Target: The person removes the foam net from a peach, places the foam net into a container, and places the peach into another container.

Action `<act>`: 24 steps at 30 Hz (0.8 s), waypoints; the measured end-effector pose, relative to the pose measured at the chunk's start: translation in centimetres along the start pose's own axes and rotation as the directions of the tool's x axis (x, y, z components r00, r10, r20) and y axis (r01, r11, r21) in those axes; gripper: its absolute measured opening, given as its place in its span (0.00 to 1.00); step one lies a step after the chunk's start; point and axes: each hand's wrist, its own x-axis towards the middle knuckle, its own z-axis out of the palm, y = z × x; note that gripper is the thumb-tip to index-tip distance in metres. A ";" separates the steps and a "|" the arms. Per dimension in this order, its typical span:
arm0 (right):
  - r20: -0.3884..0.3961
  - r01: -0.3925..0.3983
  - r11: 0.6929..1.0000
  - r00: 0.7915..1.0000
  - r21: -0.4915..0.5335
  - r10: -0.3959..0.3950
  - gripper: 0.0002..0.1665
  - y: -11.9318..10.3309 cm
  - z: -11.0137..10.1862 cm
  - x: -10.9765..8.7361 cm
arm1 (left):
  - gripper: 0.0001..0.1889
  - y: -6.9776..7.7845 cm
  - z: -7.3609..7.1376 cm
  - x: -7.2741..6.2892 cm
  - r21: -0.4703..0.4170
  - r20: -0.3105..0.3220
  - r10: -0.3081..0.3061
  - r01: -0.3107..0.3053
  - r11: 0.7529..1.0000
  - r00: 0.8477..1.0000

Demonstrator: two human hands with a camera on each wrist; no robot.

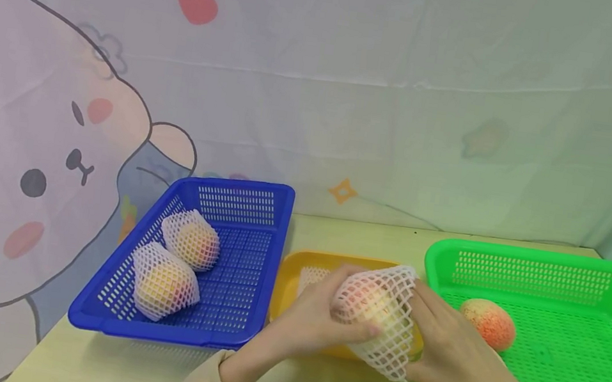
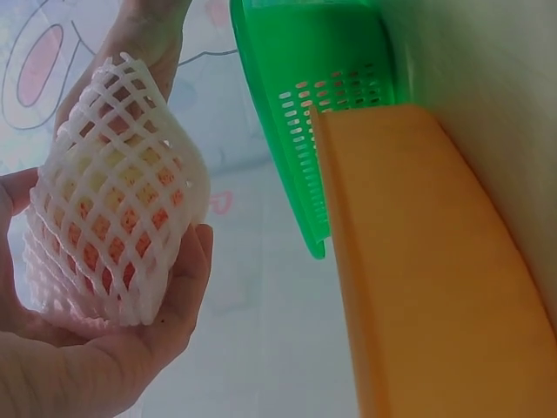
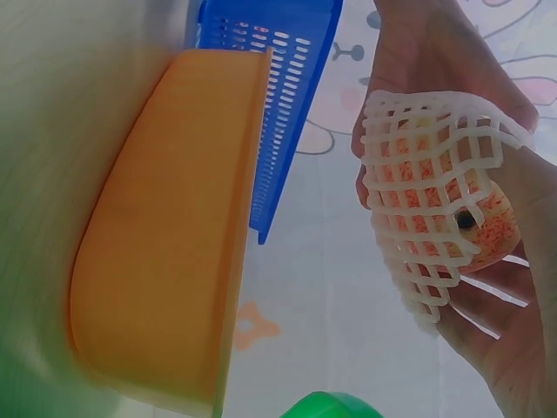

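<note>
Above the yellow tray (image 1: 288, 276), a yellow-red peach (image 1: 367, 299) is held inside a white foam net (image 1: 398, 351). My left hand (image 1: 309, 317) grips the netted peach from the left, thumb across its near side. On the other side, my right hand (image 1: 454, 346) holds the net's right edge and the peach. The right wrist view shows one end of the peach (image 3: 500, 231), with a dark spot, poking out of the net (image 3: 409, 187). In the left wrist view the net (image 2: 113, 226) covers most of the fruit.
At left, a blue basket (image 1: 171, 333) holds two netted peaches (image 1: 162, 288). The green basket (image 1: 560, 379) at right contains a bare peach (image 1: 488, 323). White foam netting (image 1: 311, 275) lies in the yellow tray. A patterned cloth (image 1: 304, 120) hangs behind the table.
</note>
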 end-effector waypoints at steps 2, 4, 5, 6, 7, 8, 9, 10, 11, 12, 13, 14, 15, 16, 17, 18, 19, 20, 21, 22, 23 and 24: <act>-0.011 0.011 1.000 1.000 0.009 -0.011 0.49 0.1 0.1 0.0 | 0.32 0.0 -0.1 0.0 0.006 0.005 0.005 -0.005 1.000 1.000; -0.013 0.015 1.000 1.000 0.013 -0.015 0.49 0.1 0.1 0.0 | 0.32 -0.1 -0.1 0.0 0.013 0.007 0.012 -0.012 1.000 1.000; -0.012 0.013 1.000 1.000 0.010 -0.013 0.49 0.1 0.1 0.0 | 0.32 -0.1 -0.2 0.0 0.014 0.009 0.016 -0.016 1.000 1.000; -0.009 0.010 1.000 1.000 0.009 -0.010 0.49 0.1 0.0 -0.1 | 0.32 -0.1 -0.2 0.0 0.013 0.010 0.019 -0.019 1.000 1.000; -0.008 0.007 1.000 1.000 0.005 -0.007 0.49 0.1 0.0 -0.1 | 0.32 -0.1 -0.2 0.0 0.010 0.012 0.021 -0.021 1.000 1.000; -0.005 0.003 1.000 1.000 0.001 -0.003 0.49 0.1 0.0 -0.1 | 0.32 -0.1 -0.2 0.0 0.008 0.013 0.023 -0.023 1.000 1.000; -0.004 0.002 1.000 1.000 -0.005 -0.002 0.48 0.1 -0.1 -0.1 | 0.32 -0.1 -0.2 0.0 0.003 0.014 0.026 -0.026 1.000 1.000; -0.003 0.000 1.000 1.000 -0.009 -0.001 0.49 0.1 -0.2 -0.1 | 0.32 -0.1 -0.3 0.0 -0.001 0.015 0.028 -0.028 1.000 0.999; -0.004 -0.001 1.000 1.000 -0.010 0.001 0.48 0.1 -0.2 -0.1 | 0.32 -0.1 -0.3 0.0 -0.006 0.017 0.030 -0.030 1.000 0.999; -0.003 -0.002 1.000 1.000 -0.009 0.002 0.48 0.2 -0.3 -0.1 | 0.32 -0.1 -0.3 0.0 -0.009 0.018 0.029 -0.029 1.000 0.999; -0.004 -0.002 1.000 1.000 -0.009 0.002 0.47 0.2 -0.3 -0.1 | 0.32 -0.2 -0.4 0.0 -0.012 0.018 0.027 -0.027 1.000 0.999; -0.005 -0.002 1.000 1.000 -0.009 0.002 0.47 0.2 -0.3 -0.1 | 0.32 -0.2 -0.4 0.1 -0.015 0.018 0.026 -0.025 1.000 1.000; -0.005 0.000 1.000 1.000 -0.007 0.000 0.47 0.2 -0.4 -0.1 | 0.32 -0.2 -0.4 0.1 -0.016 0.018 0.025 -0.024 1.000 1.000; -0.006 -0.002 1.000 1.000 -0.008 0.002 0.47 0.3 -0.4 -0.2 | 0.32 -0.2 -0.5 0.1 -0.017 0.019 0.022 -0.021 1.000 1.000; -0.007 -0.001 1.000 1.000 -0.008 0.001 0.47 0.3 -0.4 -0.2 | 0.32 -0.2 -0.5 0.1 -0.020 0.020 0.019 -0.019 1.000 1.000; -0.008 0.000 1.000 1.000 -0.009 0.000 0.47 0.3 -0.4 -0.2 | 0.32 -0.1 -0.6 0.2 -0.022 0.020 0.016 -0.016 1.000 1.000; -0.010 0.001 1.000 1.000 -0.012 -0.001 0.47 0.4 -0.4 -0.2 | 0.32 -0.1 -0.6 0.2 -0.021 0.020 0.016 -0.015 1.000 1.000; -0.011 0.002 1.000 1.000 -0.011 -0.002 0.48 0.4 -0.4 -0.3 | 0.32 -0.1 -0.6 0.2 -0.020 0.019 0.017 -0.017 1.000 1.000; -0.009 0.002 1.000 1.000 -0.007 -0.002 0.48 0.5 -0.4 -0.3 | 0.32 -0.1 -0.7 0.2 -0.015 0.017 0.018 -0.018 1.000 1.000; -0.008 0.003 1.000 1.000 -0.001 -0.003 0.48 0.5 -0.4 -0.3 | 0.32 -0.1 -0.7 0.2 -0.014 0.016 0.018 -0.018 1.000 1.000; -0.006 0.002 1.000 1.000 0.006 -0.002 0.49 0.5 -0.4 -0.3 | 0.31 -0.1 -0.7 0.2 -0.009 0.014 0.019 -0.019 1.000 1.000; -0.004 0.002 1.000 1.000 0.014 -0.002 0.49 0.6 -0.5 -0.3 | 0.31 -0.1 -0.8 0.3 -0.004 0.012 0.018 -0.018 1.000 1.000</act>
